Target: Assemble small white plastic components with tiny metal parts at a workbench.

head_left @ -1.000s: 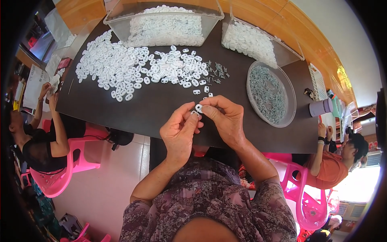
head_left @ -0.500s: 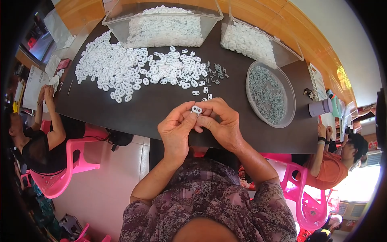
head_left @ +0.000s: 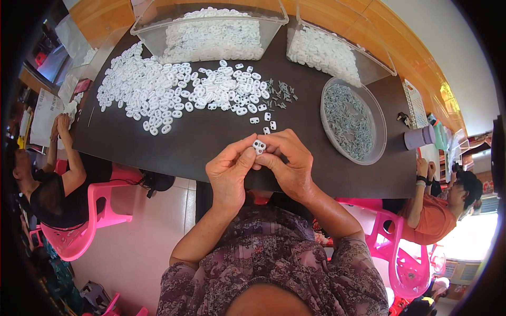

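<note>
Over the near part of the dark table, my left hand (head_left: 230, 171) and my right hand (head_left: 291, 166) meet with fingertips pinched around small white plastic pieces with dark holes (head_left: 259, 145). Thumbs press from the near side, forefingers from the far side. It looks like one piece lies against another, but the fingers hide much of them. Just beyond my fingertips lie a few loose white two-hole pieces (head_left: 254, 120). A heap of white oval two-hole pieces (head_left: 153, 87) spreads over the table's left, and a smaller pile (head_left: 224, 89) lies in the middle beside scattered grey screws (head_left: 283, 92).
Two clear bins, one large (head_left: 211, 39) and one at the right (head_left: 324, 55), hold white pieces along the back. A round clear tray (head_left: 378, 124) of grey screws stands right, near a lilac cup (head_left: 419, 138). People sit left (head_left: 63, 184) and right (head_left: 435, 210) on pink chairs.
The white pieces between my fingertips have turned, and more holes show now. My hands stay in nearly the same place. The view has shifted slightly.
</note>
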{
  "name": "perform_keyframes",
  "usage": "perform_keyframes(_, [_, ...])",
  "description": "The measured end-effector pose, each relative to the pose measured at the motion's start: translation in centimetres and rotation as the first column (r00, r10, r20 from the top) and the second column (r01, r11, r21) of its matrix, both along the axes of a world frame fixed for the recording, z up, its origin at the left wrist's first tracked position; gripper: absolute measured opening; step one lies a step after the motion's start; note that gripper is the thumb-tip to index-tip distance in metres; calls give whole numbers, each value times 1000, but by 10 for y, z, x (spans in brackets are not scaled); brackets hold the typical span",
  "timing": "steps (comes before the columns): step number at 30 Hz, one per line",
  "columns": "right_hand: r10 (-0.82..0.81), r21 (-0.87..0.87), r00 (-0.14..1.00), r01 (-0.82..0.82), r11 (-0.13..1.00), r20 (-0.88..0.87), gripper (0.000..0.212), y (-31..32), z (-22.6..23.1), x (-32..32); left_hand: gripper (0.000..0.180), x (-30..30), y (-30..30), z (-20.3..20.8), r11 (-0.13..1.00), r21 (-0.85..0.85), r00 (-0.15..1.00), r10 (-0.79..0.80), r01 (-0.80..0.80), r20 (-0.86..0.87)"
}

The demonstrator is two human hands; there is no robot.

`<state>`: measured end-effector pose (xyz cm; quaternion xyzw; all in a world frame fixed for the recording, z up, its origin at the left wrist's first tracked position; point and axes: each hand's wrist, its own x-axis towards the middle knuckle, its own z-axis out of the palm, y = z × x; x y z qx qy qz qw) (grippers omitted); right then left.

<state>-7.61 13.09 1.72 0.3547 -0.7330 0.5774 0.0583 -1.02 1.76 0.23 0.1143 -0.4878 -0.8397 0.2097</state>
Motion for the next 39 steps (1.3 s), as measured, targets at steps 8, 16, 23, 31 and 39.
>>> perform_keyframes(8, [43, 2, 999, -43, 999, -28, 35, 1, -4, 3, 22, 2, 3, -4, 997, -52, 997, 49, -52, -55])
perform_keyframes(16, [-21, -73, 991, 11, 997, -134, 36, -6, -4, 9, 21, 4, 10, -5, 968, -185, 979, 143, -169, -145])
perform_keyframes(23, [-33, -82, 981, 18, 996, -189, 33, -12, -8, 10, 19, 4, 12, -3, 964, -155, 970, 194, -216, -145])
perform_keyframes(31, [-22, -117, 1000, 22, 993, -2, 30, -15, -3, 20, 19, 9, 13, 5, 972, -93, 971, 204, -216, -123])
perform_keyframes(39, [-85, -87, 955, 63, 994, -285, 23, -21, -2, 23, 21, 11, 14, 0, 923, -238, 945, 256, -302, -204])
